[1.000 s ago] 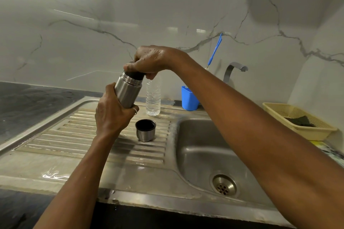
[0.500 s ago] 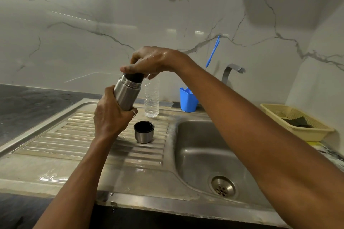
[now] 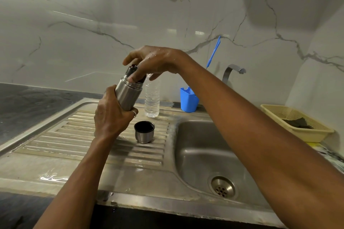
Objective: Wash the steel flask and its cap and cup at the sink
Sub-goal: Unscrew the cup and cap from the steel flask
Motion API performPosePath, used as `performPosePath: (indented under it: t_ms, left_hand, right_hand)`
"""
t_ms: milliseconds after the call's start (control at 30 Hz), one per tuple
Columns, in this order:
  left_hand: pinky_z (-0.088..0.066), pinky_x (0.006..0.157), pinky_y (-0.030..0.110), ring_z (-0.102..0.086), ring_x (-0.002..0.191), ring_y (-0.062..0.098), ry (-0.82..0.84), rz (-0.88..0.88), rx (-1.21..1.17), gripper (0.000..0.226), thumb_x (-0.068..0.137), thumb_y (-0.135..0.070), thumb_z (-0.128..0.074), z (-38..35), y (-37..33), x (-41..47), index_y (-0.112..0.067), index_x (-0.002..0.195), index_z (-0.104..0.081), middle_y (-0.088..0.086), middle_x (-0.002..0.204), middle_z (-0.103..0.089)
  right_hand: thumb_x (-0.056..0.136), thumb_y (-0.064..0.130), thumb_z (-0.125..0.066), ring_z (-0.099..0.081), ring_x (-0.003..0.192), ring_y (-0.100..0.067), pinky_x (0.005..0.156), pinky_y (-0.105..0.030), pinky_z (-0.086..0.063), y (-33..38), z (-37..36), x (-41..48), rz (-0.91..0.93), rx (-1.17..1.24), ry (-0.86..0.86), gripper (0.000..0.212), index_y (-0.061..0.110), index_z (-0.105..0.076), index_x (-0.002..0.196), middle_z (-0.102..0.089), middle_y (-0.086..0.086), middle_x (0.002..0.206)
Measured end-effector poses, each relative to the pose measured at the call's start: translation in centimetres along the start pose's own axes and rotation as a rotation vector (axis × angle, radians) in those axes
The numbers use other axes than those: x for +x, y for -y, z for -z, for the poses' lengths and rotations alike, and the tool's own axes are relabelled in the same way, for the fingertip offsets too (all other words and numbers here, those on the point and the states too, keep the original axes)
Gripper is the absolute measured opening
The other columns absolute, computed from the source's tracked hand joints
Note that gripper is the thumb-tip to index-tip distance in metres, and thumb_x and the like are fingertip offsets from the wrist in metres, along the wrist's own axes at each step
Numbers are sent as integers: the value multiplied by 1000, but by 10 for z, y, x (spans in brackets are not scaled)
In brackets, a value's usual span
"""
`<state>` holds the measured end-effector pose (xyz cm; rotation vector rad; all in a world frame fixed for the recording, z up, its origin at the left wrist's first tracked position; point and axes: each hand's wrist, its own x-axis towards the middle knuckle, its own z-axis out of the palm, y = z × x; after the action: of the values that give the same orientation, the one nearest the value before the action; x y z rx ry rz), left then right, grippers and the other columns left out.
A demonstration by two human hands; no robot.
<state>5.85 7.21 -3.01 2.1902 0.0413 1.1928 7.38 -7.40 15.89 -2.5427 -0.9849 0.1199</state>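
Observation:
My left hand point(image 3: 111, 117) grips the lower body of the steel flask point(image 3: 128, 94), which is held tilted above the ribbed draining board point(image 3: 78, 135). My right hand point(image 3: 150, 61) sits on top of the flask, its thumb and fingers pinching the dark cap point(image 3: 134, 72) at the flask's neck. The steel cup point(image 3: 144, 132), dark inside, stands upright and mouth-up on the draining board just right of my left hand. The flask's bottom is hidden behind my left hand.
The sink basin point(image 3: 204, 154) with its drain point(image 3: 222, 188) lies to the right, the tap point(image 3: 233, 70) behind it. A clear plastic bottle point(image 3: 152, 98) and a blue holder point(image 3: 188, 101) with a blue stick stand at the back. A yellow basket point(image 3: 294, 122) sits far right.
My right hand has turned on the cap, and its fingers have spread, so more of the dark cap shows above the flask's neck. The cup has stayed put.

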Motion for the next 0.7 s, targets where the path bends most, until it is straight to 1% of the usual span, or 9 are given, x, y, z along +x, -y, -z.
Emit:
performPosePath:
  t_ms: [33, 100, 167, 233, 300, 400, 500, 600, 700]
  left_hand:
    - [-44, 66, 38, -53, 82, 27, 4, -8, 8, 82, 65, -23, -91, 0, 0, 0, -11, 131, -43, 16, 104, -60]
    - [-44, 66, 38, -53, 82, 27, 12, -16, 14, 83, 65, -23, -91, 0, 1, 0, -11, 132, -43, 17, 105, -61]
    - [-44, 66, 38, -54, 81, 26, 15, -22, 11, 83, 65, -23, -91, 0, 1, 0, -11, 132, -43, 17, 106, -61]
    - [-44, 66, 38, -54, 81, 27, 9, -20, 8, 82, 65, -23, -90, 0, 0, 0, -11, 131, -43, 16, 104, -61]
    - [-44, 66, 39, -55, 81, 29, -2, -1, 3, 82, 65, -24, -90, 1, 0, 1, -12, 131, -43, 15, 102, -60]
    - [-46, 66, 40, -57, 82, 32, 2, 5, 4, 83, 65, -24, -90, 3, 1, 3, -11, 132, -42, 16, 101, -60]
    - [-44, 66, 40, -55, 81, 31, -13, 30, 2, 81, 66, -23, -90, 5, 2, 2, -10, 131, -43, 15, 100, -59]
    - [-46, 67, 41, -55, 82, 32, -30, 60, 3, 81, 66, -23, -90, 7, 3, 3, -10, 130, -43, 16, 101, -58]
    - [-48, 68, 43, -55, 83, 33, -46, 90, -13, 81, 66, -22, -91, 10, 5, 5, -8, 130, -43, 18, 103, -59]
  right_hand:
    - [92, 40, -72, -68, 103, -18, 73, -32, -61, 2, -3, 2, -45, -62, -36, 44, 18, -59, 128, -63, -3, 126]
    - [90, 62, -64, -74, 78, -18, 56, -25, -59, 4, -9, 8, -137, -206, -147, 47, 16, -62, 97, -69, -6, 98]
    - [91, 64, -61, -74, 67, -18, 52, -23, -57, 4, -13, 12, -154, -264, -210, 49, 17, -56, 81, -67, -5, 83]
    - [93, 57, -64, -73, 72, -17, 58, -23, -60, 3, -10, 11, -102, -235, -201, 42, 16, -60, 85, -67, -5, 87]
    - [94, 46, -69, -72, 85, -17, 70, -26, -63, 2, -6, 5, -43, -151, -164, 35, 12, -69, 102, -70, -4, 97]
    - [93, 29, -72, -68, 99, -17, 81, -31, -63, -2, -3, -2, 19, -42, -167, 33, 10, -67, 119, -68, -4, 109]
    - [91, 18, -74, -67, 102, -19, 86, -34, -62, -6, 2, -6, 32, 87, -189, 37, 10, -62, 124, -65, -7, 116]
    - [89, 15, -74, -67, 104, -20, 90, -36, -61, -14, 5, -11, 17, 241, -204, 45, 12, -56, 130, -62, -7, 121]
    - [87, 10, -75, -68, 107, -25, 94, -40, -59, -22, -2, -15, 8, 388, -217, 39, 9, -60, 122, -64, -10, 116]
